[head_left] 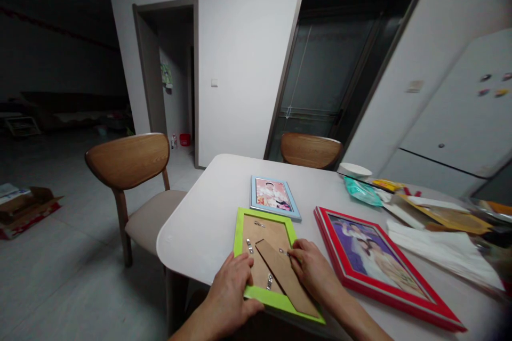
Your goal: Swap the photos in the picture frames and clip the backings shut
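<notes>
A lime-green picture frame [239, 229] lies face down at the table's near edge, its brown backing board [267, 228] showing. Small metal clips [250, 245] sit around the board, and a brown stand leg [282, 274] runs slantwise across it. My left hand [230, 287] grips the frame's lower left corner, thumb at the near edge and fingers over the left side. At the right side, my right hand [310, 266] has its fingers closed at a metal clip [282, 251], partly hidden by the fingertips.
Behind the green frame lies a light-blue framed photo [295, 206]. A red framed photo [336, 256] rests to the right on the white table [192, 224]. Farther right are a teal packet [362, 192], a white bowl [355, 170] and white sheets [444, 250]. Wooden chairs [132, 162] stand around the table.
</notes>
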Demonstrator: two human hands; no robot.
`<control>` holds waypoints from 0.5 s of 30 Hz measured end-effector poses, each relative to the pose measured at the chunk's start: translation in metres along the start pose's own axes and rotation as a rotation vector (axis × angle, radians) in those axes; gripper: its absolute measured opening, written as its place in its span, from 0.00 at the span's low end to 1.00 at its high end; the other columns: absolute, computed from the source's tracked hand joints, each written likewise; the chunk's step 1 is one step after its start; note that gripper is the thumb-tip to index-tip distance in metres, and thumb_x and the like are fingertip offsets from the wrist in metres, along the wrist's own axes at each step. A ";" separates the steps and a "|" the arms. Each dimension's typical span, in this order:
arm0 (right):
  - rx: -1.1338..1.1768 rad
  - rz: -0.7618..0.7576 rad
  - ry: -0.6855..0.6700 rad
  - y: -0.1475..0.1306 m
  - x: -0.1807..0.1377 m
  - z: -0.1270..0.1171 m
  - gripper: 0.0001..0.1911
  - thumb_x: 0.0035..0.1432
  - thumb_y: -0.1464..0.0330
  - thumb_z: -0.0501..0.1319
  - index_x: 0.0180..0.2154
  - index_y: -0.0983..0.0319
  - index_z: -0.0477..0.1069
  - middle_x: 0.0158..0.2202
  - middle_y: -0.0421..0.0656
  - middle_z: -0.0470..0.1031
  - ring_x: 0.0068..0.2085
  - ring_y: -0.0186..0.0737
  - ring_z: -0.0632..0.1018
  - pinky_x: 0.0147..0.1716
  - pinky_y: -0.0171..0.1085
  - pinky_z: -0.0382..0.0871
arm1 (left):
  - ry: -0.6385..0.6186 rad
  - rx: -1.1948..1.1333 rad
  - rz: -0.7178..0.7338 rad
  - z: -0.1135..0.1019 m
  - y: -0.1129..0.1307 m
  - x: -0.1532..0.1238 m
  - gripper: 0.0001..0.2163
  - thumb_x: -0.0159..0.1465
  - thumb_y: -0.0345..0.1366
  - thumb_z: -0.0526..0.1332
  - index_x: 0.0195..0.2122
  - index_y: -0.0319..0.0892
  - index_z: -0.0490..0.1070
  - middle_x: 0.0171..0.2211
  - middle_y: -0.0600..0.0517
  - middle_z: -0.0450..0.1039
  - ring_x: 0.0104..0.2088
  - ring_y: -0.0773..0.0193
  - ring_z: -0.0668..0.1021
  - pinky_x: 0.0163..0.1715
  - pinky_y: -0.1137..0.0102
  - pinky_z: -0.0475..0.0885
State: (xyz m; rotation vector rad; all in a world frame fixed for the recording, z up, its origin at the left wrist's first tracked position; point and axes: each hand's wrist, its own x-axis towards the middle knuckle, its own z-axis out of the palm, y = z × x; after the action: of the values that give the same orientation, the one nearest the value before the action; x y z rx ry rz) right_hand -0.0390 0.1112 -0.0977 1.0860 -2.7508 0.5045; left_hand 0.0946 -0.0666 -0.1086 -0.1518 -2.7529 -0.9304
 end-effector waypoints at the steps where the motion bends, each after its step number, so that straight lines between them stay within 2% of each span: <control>1: 0.011 -0.006 0.002 0.002 -0.003 0.000 0.15 0.54 0.70 0.48 0.27 0.63 0.72 0.31 0.47 0.67 0.36 0.39 0.67 0.36 0.35 0.60 | -0.001 -0.001 0.002 0.000 0.000 0.000 0.17 0.42 0.35 0.67 0.32 0.41 0.65 0.50 0.46 0.63 0.53 0.57 0.61 0.54 0.58 0.49; 5: 0.047 -0.012 0.026 0.001 -0.007 -0.002 0.14 0.54 0.69 0.48 0.33 0.64 0.72 0.35 0.48 0.68 0.38 0.40 0.67 0.39 0.37 0.60 | -0.026 0.001 0.014 0.002 -0.003 0.000 0.16 0.43 0.36 0.67 0.32 0.42 0.65 0.51 0.47 0.62 0.53 0.57 0.61 0.55 0.59 0.48; 8: 0.083 -0.035 0.050 -0.017 0.001 -0.003 0.15 0.54 0.69 0.48 0.39 0.64 0.70 0.37 0.49 0.68 0.40 0.40 0.67 0.41 0.36 0.59 | -0.034 -0.002 0.012 0.002 -0.003 0.000 0.16 0.43 0.36 0.66 0.33 0.42 0.65 0.51 0.47 0.62 0.53 0.58 0.60 0.55 0.60 0.48; 12: 0.091 -0.108 -0.040 -0.052 0.022 0.003 0.15 0.55 0.69 0.47 0.30 0.61 0.72 0.31 0.45 0.69 0.35 0.37 0.68 0.36 0.34 0.60 | -0.031 -0.011 0.007 0.000 0.000 0.000 0.15 0.43 0.35 0.67 0.32 0.41 0.65 0.50 0.47 0.64 0.53 0.58 0.61 0.55 0.61 0.48; 15: 0.021 -0.138 -0.055 -0.066 0.034 0.011 0.15 0.55 0.69 0.48 0.24 0.61 0.72 0.28 0.44 0.69 0.34 0.36 0.67 0.33 0.33 0.58 | -0.049 -0.014 0.005 -0.002 0.001 -0.001 0.15 0.44 0.36 0.66 0.32 0.42 0.65 0.50 0.47 0.63 0.53 0.58 0.61 0.55 0.60 0.48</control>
State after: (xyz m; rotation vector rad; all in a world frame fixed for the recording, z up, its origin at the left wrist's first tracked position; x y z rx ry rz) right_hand -0.0186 0.0408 -0.0823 1.3023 -2.6972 0.4924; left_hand 0.0958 -0.0671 -0.1063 -0.1862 -2.7897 -0.9567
